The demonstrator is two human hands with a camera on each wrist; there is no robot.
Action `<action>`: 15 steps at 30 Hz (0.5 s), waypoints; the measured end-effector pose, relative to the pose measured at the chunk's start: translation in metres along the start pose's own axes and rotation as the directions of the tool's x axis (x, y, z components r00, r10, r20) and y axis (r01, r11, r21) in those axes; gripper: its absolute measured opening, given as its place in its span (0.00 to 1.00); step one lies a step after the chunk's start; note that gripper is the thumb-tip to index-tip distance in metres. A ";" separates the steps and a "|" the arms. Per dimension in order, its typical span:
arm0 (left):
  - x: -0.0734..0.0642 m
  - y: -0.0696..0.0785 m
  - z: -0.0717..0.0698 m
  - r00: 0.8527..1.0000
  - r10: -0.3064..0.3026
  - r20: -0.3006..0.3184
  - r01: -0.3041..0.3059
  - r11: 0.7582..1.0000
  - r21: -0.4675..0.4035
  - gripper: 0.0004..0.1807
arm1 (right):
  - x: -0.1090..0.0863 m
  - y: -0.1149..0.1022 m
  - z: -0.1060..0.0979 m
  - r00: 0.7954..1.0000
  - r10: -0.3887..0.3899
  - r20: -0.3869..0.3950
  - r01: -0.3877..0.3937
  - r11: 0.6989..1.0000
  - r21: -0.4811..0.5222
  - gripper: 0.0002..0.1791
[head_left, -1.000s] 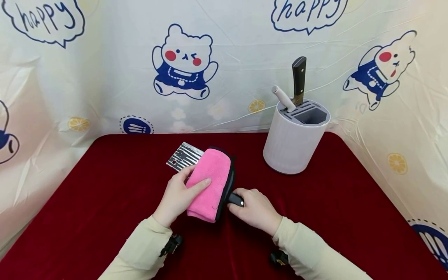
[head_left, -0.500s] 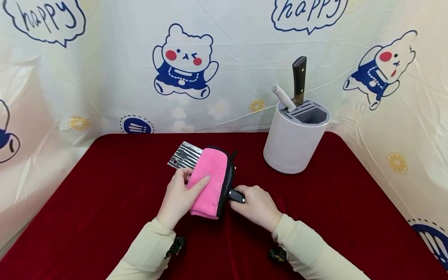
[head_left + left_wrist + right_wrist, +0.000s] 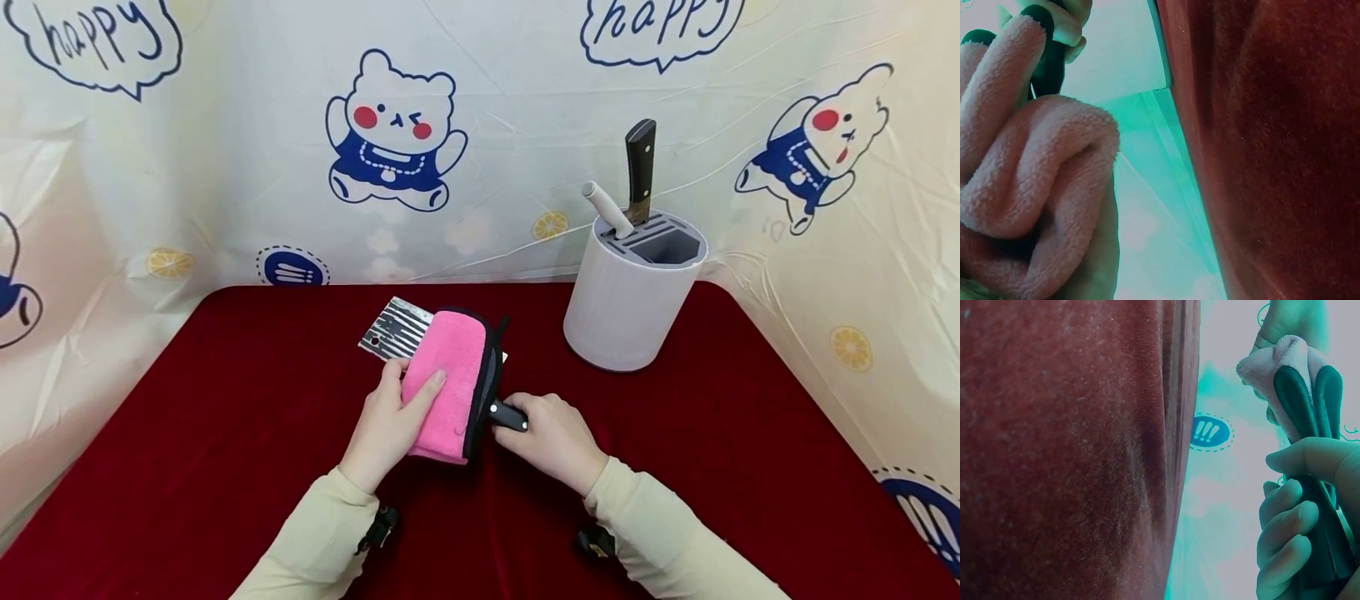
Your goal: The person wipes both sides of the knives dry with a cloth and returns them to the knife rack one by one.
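Observation:
In the head view a cleaver (image 3: 393, 329) with a black-and-silver streaked blade and a hole near its far corner is held over the red table. My right hand (image 3: 555, 437) grips its black handle (image 3: 510, 416); the right wrist view shows fingers curled around that handle (image 3: 1325, 544). A folded pink cloth (image 3: 447, 383) with black trim is wrapped over the middle of the blade, hiding much of it. My left hand (image 3: 386, 425) holds the cloth, thumb on the near face and other fingers behind. The cloth's fluffy folds (image 3: 1054, 156) fill the left side of the left wrist view.
A white knife block (image 3: 626, 308) stands at the back right of the red-covered table (image 3: 225, 433). From its grey slotted top rise a black-handled knife (image 3: 641, 167) and a white handle (image 3: 607, 210). A patterned curtain (image 3: 510, 167) hangs behind the table.
The cleaver and cloth have shifted slightly away from me. My left hand has moved a little right and the right hand slightly up in the head view; both grips stay the same.

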State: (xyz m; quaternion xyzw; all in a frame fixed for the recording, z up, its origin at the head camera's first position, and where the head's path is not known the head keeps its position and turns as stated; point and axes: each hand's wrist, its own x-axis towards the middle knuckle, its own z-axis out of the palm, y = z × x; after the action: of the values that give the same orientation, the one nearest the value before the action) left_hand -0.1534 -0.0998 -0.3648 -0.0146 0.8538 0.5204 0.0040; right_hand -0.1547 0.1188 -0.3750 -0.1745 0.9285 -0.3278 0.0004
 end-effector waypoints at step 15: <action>0.001 0.002 -0.005 0.998 -0.014 -0.056 0.016 0.999 0.037 0.27 | -0.004 0.001 -0.003 1.000 0.000 0.010 0.000 1.000 -0.010 0.03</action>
State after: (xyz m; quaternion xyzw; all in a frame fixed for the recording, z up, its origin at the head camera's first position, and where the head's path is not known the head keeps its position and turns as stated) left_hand -0.1540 -0.1035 -0.3608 -0.0353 0.8630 0.5037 -0.0155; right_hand -0.1522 0.1230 -0.3737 -0.1759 0.9301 -0.3224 0.0044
